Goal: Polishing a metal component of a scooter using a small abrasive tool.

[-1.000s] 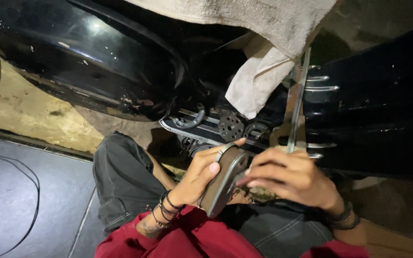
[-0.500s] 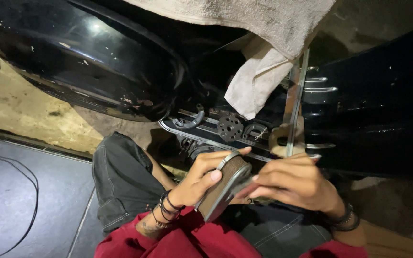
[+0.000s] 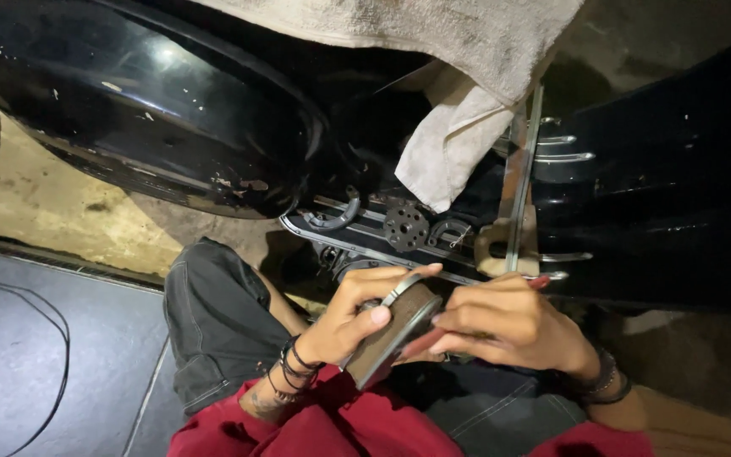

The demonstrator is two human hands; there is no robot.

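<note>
Two bare hands, left [image 3: 350,320] and right [image 3: 501,326], clamped around a round grey metal drum [image 3: 392,332], seemingly heavy, rigid, best gripped by its rim.

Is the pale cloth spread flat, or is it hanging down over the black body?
Hanging. The pale cloth lies over the black body at the top, and one folded corner droops down toward the toothed metal part.

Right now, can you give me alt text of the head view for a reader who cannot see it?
Two bare hands hold a curved brake shoe: the left hand grips it while the right hand rests fingers on its edge. Behind stand a black vehicle body, a pale cloth and a metal bracket.
</note>
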